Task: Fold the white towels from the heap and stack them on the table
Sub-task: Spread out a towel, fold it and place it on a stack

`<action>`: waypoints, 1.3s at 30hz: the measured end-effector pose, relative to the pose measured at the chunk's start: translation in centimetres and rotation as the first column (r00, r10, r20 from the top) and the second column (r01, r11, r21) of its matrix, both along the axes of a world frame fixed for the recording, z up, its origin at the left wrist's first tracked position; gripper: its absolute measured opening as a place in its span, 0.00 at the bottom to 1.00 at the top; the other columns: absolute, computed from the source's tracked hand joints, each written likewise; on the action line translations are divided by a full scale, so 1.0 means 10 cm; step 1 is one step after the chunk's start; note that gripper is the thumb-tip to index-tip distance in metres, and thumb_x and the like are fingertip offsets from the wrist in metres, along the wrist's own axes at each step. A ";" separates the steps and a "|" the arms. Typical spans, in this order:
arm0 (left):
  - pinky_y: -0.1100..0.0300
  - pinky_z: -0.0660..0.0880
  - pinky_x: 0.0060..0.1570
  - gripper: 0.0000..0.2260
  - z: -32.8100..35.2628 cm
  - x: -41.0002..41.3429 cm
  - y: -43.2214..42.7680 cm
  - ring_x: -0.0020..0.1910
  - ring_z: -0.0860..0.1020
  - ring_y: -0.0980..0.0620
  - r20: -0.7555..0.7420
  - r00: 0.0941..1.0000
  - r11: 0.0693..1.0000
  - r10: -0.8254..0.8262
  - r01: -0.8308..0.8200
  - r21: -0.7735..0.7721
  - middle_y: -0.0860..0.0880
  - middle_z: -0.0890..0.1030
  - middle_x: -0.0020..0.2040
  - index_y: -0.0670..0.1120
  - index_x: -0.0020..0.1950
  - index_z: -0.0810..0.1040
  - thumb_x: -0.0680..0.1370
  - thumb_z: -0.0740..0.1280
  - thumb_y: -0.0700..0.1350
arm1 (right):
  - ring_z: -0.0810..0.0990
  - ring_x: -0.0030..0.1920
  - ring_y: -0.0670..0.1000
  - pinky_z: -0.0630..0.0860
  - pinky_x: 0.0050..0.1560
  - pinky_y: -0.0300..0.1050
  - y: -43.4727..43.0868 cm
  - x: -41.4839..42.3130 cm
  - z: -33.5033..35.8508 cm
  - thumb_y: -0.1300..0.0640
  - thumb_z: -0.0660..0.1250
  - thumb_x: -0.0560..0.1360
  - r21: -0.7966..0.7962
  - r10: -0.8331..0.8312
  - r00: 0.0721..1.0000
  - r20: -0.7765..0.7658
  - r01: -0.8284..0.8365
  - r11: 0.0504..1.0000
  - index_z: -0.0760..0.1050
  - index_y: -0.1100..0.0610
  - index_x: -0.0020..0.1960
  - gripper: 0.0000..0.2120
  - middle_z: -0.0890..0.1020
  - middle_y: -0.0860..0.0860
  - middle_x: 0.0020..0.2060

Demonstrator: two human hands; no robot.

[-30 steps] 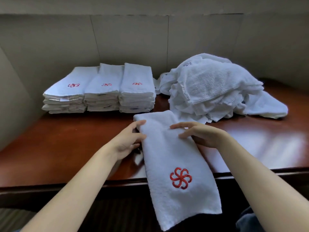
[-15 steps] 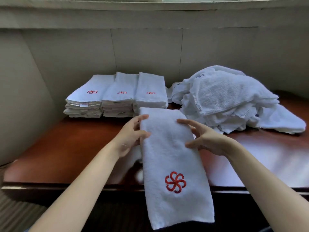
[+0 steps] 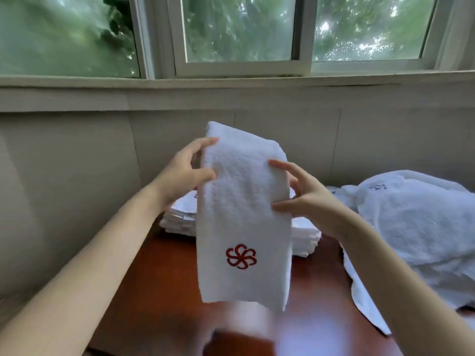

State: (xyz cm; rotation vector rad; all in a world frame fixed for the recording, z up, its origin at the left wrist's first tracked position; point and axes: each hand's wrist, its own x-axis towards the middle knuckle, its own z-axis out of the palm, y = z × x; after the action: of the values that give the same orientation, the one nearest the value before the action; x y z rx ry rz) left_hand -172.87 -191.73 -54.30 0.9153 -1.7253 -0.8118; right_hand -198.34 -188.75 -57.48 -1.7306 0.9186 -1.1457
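A long folded white towel (image 3: 244,209) with a red flower emblem hangs in the air above the red-brown table (image 3: 164,291). My left hand (image 3: 182,176) pinches its left edge near the top, thumb in front. My right hand (image 3: 305,196) pinches its right edge, thumb and forefinger on the front face. Behind the towel, the stacks of folded towels (image 3: 305,237) are mostly hidden. The heap of unfolded white towels (image 3: 416,227) lies on the table at the right.
A pale panelled wall (image 3: 77,176) runs behind the table, with a window sill and window (image 3: 239,47) above it. The heap spreads to the table's right side.
Both hands have lifted the towel off the table and raised it upright. The view has tilted up, bringing the window into sight.
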 end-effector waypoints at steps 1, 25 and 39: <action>0.62 0.80 0.43 0.29 0.15 0.10 -0.24 0.52 0.80 0.54 -0.032 0.999 0.999 0.026 -0.026 -0.024 0.50 0.77 0.59 0.63 0.62 0.72 0.66 0.68 0.39 | 0.83 0.43 0.48 0.80 0.36 0.45 -0.25 0.11 0.15 0.75 0.68 0.67 -0.018 0.010 1.000 0.016 -0.009 1.000 0.72 0.39 0.60 0.35 0.82 0.48 0.50; 0.71 0.72 0.31 0.34 -1.29 0.79 -2.38 0.43 0.76 0.60 0.141 0.983 0.884 0.115 -0.165 0.436 0.58 0.74 0.49 0.53 0.75 0.56 0.76 0.70 0.41 | 0.74 0.43 0.55 0.73 0.44 0.48 -3.84 1.28 -0.90 0.70 0.56 0.75 0.369 -0.412 0.910 -0.042 0.397 0.840 0.71 0.52 0.67 0.25 0.74 0.57 0.50; 0.62 0.69 0.48 0.25 -1.46 1.05 -2.31 0.54 0.72 0.56 0.054 0.979 0.879 0.196 -0.200 0.433 0.53 0.70 0.63 0.52 0.73 0.66 0.78 0.66 0.40 | 0.76 0.58 0.58 0.77 0.54 0.48 -3.80 1.57 -1.08 0.67 0.57 0.74 0.138 -0.457 0.848 -0.269 0.504 0.853 0.71 0.54 0.66 0.22 0.74 0.56 0.60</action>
State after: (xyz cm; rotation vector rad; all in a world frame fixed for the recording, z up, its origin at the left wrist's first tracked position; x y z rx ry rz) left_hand -162.36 -214.81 -68.93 1.3754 -1.4454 -1.0804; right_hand -182.62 -226.74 -68.26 -1.5193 1.6297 -1.1239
